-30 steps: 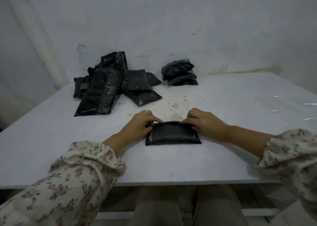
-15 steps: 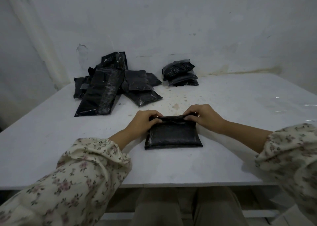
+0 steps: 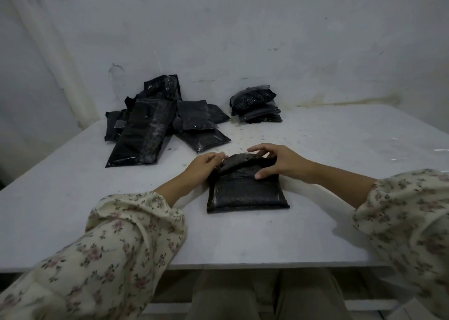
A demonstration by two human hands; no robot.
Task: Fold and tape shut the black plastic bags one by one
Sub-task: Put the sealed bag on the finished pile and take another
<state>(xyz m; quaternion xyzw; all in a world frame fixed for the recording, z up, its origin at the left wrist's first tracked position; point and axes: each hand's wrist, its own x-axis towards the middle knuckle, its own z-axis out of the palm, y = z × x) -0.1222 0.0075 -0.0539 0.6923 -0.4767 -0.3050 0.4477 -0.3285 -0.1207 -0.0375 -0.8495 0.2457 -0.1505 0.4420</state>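
Observation:
A filled black plastic bag lies flat on the white table in front of me. Its far flap is raised off the body and partly rolled. My left hand pinches the flap's left end with curled fingers. My right hand holds the flap's right end, fingers spread over the top and thumb pressed on the bag's front face. No tape is visible in either hand.
A loose heap of unfolded black bags lies at the far left of the table. A small stack of folded bags sits at the back by the wall. Strips of clear tape glint at the table's right edge.
The bag's flap has come up off the body and rolled back toward the far side. Both hands moved away from me with it, and my right hand's fingers have spread.

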